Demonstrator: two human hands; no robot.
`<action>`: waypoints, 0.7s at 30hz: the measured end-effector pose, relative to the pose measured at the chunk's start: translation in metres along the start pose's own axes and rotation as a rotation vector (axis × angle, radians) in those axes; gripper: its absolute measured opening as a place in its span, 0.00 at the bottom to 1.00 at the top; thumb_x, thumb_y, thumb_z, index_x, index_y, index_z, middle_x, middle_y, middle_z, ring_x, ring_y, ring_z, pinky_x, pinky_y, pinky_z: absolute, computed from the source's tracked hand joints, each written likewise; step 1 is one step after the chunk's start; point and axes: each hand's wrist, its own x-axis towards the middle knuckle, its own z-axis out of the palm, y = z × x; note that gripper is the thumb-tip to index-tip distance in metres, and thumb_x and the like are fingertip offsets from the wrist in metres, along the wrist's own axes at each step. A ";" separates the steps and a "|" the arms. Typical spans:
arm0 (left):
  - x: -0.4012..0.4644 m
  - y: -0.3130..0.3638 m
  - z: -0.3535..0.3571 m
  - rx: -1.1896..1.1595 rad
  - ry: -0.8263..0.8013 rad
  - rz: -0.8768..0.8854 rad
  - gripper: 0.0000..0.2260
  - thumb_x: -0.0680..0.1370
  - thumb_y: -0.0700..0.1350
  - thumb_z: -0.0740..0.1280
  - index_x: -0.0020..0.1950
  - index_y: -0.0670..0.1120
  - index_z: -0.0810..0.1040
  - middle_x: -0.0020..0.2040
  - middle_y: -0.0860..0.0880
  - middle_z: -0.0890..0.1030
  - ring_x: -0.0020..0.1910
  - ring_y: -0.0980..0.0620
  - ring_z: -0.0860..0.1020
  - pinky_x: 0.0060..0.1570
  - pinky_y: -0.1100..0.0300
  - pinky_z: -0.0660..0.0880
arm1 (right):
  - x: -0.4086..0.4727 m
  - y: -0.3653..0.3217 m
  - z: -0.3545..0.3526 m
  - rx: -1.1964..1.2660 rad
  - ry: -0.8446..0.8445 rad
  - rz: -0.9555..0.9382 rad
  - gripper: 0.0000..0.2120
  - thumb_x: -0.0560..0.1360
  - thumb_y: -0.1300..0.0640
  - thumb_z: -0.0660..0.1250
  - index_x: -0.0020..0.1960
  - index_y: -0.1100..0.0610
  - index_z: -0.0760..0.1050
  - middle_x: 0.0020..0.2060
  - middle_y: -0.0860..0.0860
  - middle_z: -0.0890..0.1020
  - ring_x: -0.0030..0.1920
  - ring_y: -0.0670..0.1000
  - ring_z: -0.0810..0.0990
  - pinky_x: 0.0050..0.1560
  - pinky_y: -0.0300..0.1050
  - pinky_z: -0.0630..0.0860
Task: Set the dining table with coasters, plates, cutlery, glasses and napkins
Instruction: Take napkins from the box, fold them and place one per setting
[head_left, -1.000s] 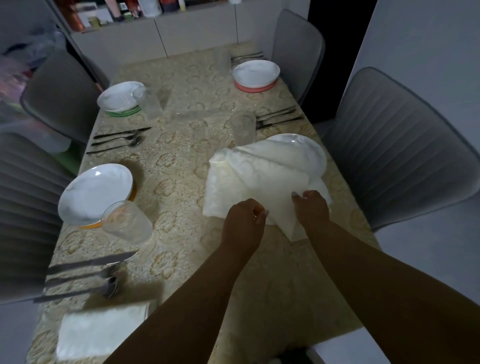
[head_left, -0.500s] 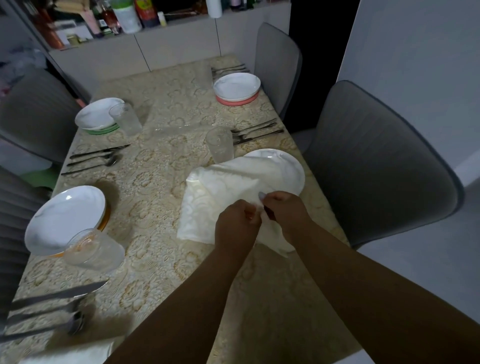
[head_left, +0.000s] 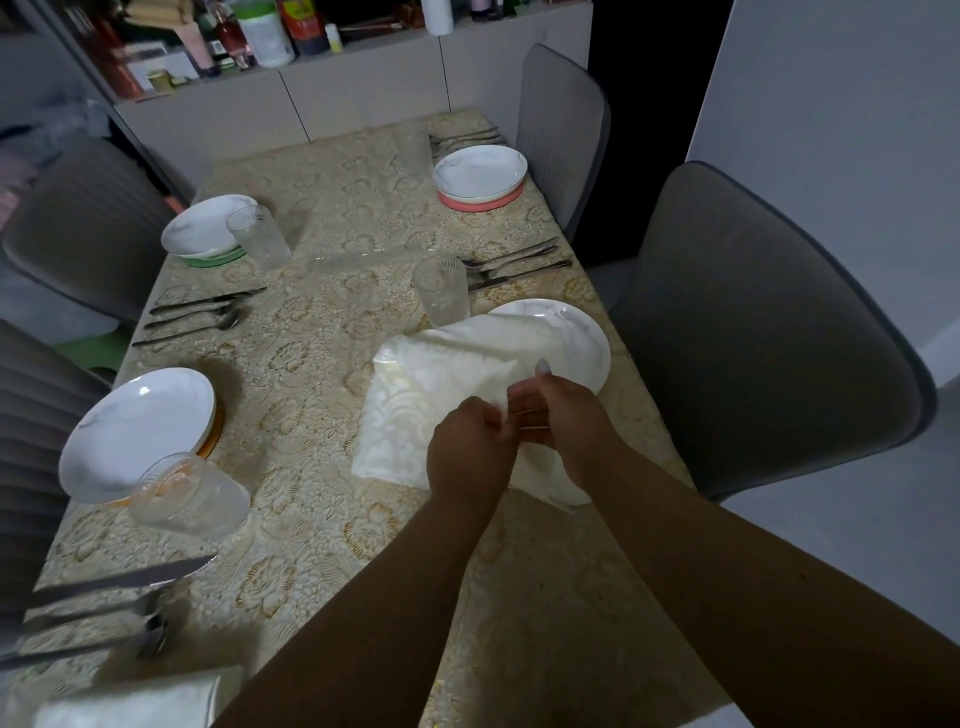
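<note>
Napkin (head_left: 415, 415), white and partly unfolded, lay draped over the near right plate (head_left: 582, 332) and the tablecloth (head_left: 311, 374). Left hand (head_left: 470, 452) and right hand (head_left: 566, 421) met at its near edge, fingers curled, both pinching the cloth.

**Both hands gather a napkin at the table's right edge**

The left hand (head_left: 470, 447) and right hand (head_left: 566, 423) meet, fingers curled into a white napkin (head_left: 431, 400) that drapes partly over a plate (head_left: 576, 338) by the right edge of the table (head_left: 322, 374). A glass (head_left: 440, 291) stands just beyond that plate, with cutlery (head_left: 514, 262) beside it. Three more plates sit by the far right (head_left: 480, 171) and left edges (head_left: 208, 226) (head_left: 135, 431), each with a glass. A folded napkin (head_left: 130, 701) lies at the near left corner. Grey chairs (head_left: 753, 332) stand around the table.
</note>
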 end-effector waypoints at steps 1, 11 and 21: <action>0.000 -0.001 0.000 0.002 0.009 0.005 0.09 0.78 0.50 0.65 0.49 0.46 0.79 0.43 0.51 0.81 0.43 0.53 0.79 0.38 0.63 0.69 | 0.001 -0.001 0.001 0.027 -0.011 0.017 0.25 0.83 0.46 0.51 0.45 0.60 0.80 0.40 0.56 0.84 0.41 0.53 0.83 0.45 0.44 0.81; 0.003 -0.014 -0.008 -0.466 -0.137 -0.127 0.11 0.80 0.42 0.65 0.38 0.49 0.80 0.40 0.48 0.83 0.42 0.48 0.82 0.46 0.55 0.78 | 0.002 0.013 0.000 -0.238 0.029 -0.124 0.11 0.78 0.49 0.63 0.52 0.55 0.79 0.46 0.51 0.82 0.49 0.51 0.80 0.54 0.47 0.77; 0.031 -0.004 -0.060 -1.125 -0.032 -0.541 0.09 0.82 0.38 0.57 0.52 0.37 0.76 0.45 0.41 0.81 0.41 0.49 0.80 0.45 0.57 0.79 | 0.016 0.023 -0.018 -0.272 0.341 -0.038 0.09 0.79 0.54 0.63 0.45 0.59 0.76 0.42 0.56 0.79 0.45 0.56 0.78 0.47 0.49 0.76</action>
